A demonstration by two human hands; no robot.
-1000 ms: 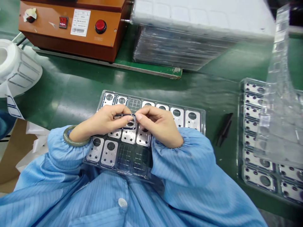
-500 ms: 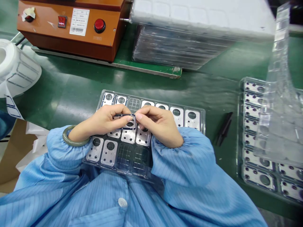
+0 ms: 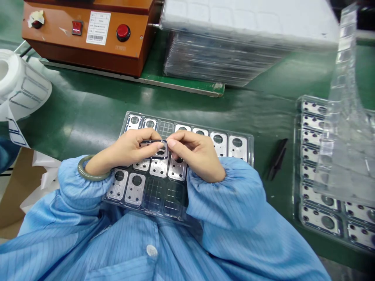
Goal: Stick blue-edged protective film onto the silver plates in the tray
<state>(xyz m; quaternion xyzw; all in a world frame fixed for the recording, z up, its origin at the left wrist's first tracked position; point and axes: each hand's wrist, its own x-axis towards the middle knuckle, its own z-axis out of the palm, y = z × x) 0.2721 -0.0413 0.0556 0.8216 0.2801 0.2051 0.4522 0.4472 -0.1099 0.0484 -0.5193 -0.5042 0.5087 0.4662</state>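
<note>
Over the clear plastic tray (image 3: 250, 150), my left hand (image 3: 133, 146) grips a small silver metal plate (image 3: 163, 151) with a dark blue frame around its edge. The thumb lies across its face and the fingers are behind it. My right hand (image 3: 197, 152) is closed in a pinch at the plate's right end, thumb and forefinger touching its upper corner. Any finer piece between those fingertips is hidden. Similar metal plates (image 3: 135, 189) with a round hole and small dark holes sit in the tray's pockets; those at the top left have blue edging.
At left stands a roll of white backing (image 3: 32, 84) with frame-shaped stickers. Behind are an orange machine (image 3: 84, 50) with red buttons and stacked plastic trays (image 3: 211, 58). Black tweezers (image 3: 277, 159) lie at right, near another filled tray (image 3: 320, 222) partly under clear plastic (image 3: 342, 164).
Both hands stay almost in place around the metal plate, with only a very slight shift of the fingers and plate. Nothing else has visibly moved.
</note>
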